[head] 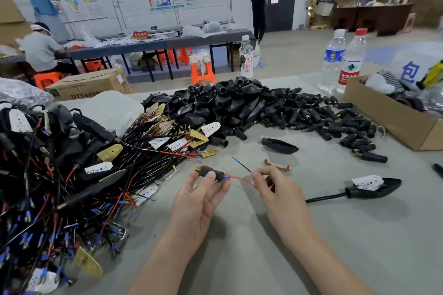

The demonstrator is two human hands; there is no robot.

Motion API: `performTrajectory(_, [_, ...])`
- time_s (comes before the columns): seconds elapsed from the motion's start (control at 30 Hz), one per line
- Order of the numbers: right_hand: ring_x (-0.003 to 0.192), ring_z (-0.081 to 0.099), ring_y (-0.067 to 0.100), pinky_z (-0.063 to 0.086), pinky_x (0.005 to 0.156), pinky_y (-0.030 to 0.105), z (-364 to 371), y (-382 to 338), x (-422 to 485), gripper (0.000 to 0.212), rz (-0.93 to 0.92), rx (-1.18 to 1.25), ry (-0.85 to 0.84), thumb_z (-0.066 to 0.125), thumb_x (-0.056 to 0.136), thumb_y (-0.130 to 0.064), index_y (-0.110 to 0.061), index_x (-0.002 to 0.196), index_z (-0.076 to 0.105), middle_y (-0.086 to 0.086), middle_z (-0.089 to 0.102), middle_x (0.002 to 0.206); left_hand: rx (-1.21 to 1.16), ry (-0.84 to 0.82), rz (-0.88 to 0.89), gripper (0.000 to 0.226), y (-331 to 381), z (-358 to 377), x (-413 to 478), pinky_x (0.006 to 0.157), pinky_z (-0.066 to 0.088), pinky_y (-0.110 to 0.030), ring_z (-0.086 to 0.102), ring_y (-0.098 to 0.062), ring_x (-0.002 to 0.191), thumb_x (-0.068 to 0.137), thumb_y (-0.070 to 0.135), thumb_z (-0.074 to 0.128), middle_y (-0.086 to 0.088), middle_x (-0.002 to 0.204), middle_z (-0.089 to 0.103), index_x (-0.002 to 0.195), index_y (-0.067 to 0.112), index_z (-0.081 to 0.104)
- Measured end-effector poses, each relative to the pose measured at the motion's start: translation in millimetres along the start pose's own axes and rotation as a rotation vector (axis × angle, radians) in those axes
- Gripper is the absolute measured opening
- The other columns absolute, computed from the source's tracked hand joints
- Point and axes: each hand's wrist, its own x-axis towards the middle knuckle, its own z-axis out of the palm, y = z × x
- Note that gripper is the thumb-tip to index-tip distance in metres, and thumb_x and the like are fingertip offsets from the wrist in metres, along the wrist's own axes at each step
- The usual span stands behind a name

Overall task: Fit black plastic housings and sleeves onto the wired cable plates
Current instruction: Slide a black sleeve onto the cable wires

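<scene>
A brown cardboard box (383, 118) stands right of the housing heap (227, 103), open at the top. It holds striped cloth, a white rounded piece and crinkled clear plastic bags. Just behind the box, two clear plastic bottles (341, 62) stand upright, one with a white cap and blue label, one with a red cap and red label.

The heap is glossy black plastic: pointed, shell-shaped housings piled high. Just right of them spread short ribbed sleeves (335, 124), many with brass ends. Left of the heap lies a tangle of red and black wires (72, 175) with blue crimp ends and flat pointed plates, some brass-coloured, some white and dotted.

Near the heap's front, the left hand (199, 196) grips one black sleeve (211, 172) between thumb and fingers, its threaded brass tip pointing left. A thin red wire (242, 181) runs from the sleeve to the right hand (280, 189), which pinches it; a black wire (241, 163) with a blue tip sticks out from the same fingers.

One empty housing (280, 146) lies on the grey table (263, 258) just in front of the heap. Farther front and right, another housing (381, 190) has a white plate (368, 182) in it and a black cable.
</scene>
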Motion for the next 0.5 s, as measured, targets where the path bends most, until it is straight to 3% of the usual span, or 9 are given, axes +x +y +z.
performTrajectory(0.13, [0.058,0.051,0.007,0.037,0.057,0.021,1,-3,-3,0.016,-0.057,0.047,-0.061,0.056,0.097,-0.042,-0.038,0.081,0.058,-0.017,0.059,0.064,0.177,0.054,0.113,0.018,-6,-1,-1,0.078,0.059,-0.029,0.072,-0.028,0.094,0.096,0.002,0.059,-0.019,0.101,0.068,0.114,0.005,0.055])
performTrajectory(0.3, [0.06,0.055,0.003,0.038,0.057,0.013,5,-10,-8,0.013,-0.075,0.108,-0.086,0.057,0.098,-0.034,-0.032,0.086,0.061,-0.022,0.063,0.066,0.174,-0.074,-0.048,0.017,-14,7,-9,0.077,0.06,-0.034,0.072,-0.033,0.093,0.094,-0.001,0.059,-0.024,0.105,0.067,0.11,0.005,0.054])
performTrajectory(0.5, [0.064,0.062,0.002,0.042,0.058,0.012,6,-14,-8,0.013,0.011,0.305,-0.072,0.055,0.1,-0.029,-0.029,0.089,0.063,-0.018,0.068,0.074,0.277,-0.116,-0.069,0.039,-20,15,-13,0.064,0.058,-0.033,0.07,-0.026,0.08,0.083,0.037,0.06,-0.016,0.093,0.072,0.109,0.008,0.064])
